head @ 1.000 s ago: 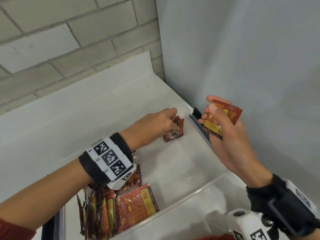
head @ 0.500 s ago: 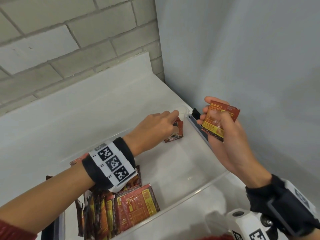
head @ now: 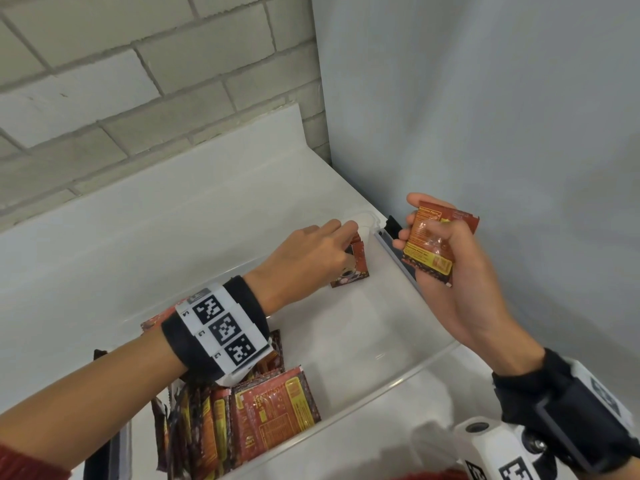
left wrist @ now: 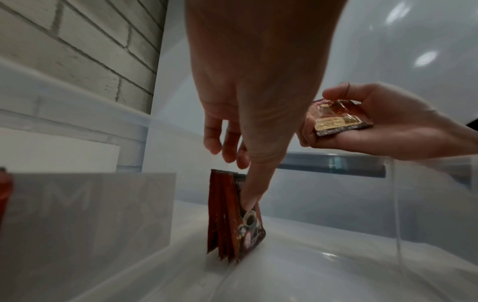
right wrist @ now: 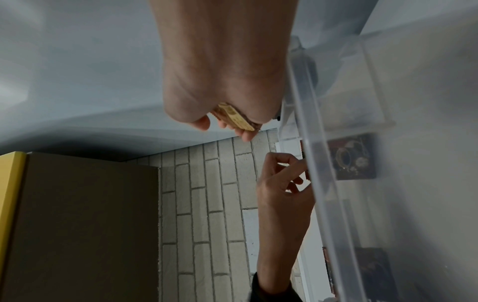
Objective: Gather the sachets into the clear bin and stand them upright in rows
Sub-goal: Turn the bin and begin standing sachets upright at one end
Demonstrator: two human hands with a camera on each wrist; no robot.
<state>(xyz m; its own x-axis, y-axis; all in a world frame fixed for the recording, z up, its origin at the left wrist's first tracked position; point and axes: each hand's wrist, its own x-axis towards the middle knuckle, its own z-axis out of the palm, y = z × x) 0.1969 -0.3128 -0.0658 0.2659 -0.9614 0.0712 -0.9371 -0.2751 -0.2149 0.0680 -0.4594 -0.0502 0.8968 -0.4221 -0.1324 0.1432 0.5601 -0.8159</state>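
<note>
The clear bin (head: 398, 382) lies on a white counter. A few red sachets (head: 356, 268) stand upright on edge in its far right corner. My left hand (head: 341, 237) reaches over them. In the left wrist view its straight thumb presses on the front of the sachets (left wrist: 232, 220), while the other fingers (left wrist: 220, 143) hover just above their tops. My right hand (head: 429, 233) hangs over the bin's right rim and grips a small stack of sachets (head: 429, 251), yellow-printed side up. A loose pile of sachets (head: 263, 417) lies in the bin's near left corner, partly under my left wrist.
A brick wall (head: 138, 98) runs behind the counter and a plain grey panel (head: 485, 133) stands close on the right. A black latch (head: 393, 225) sits on the bin's right rim. A white device (head: 485, 441) is at the lower right.
My left hand has shifted slightly along the corner sachets, going from holding them to pressing on the front one with its thumb. My right hand has barely moved and keeps its stack.
</note>
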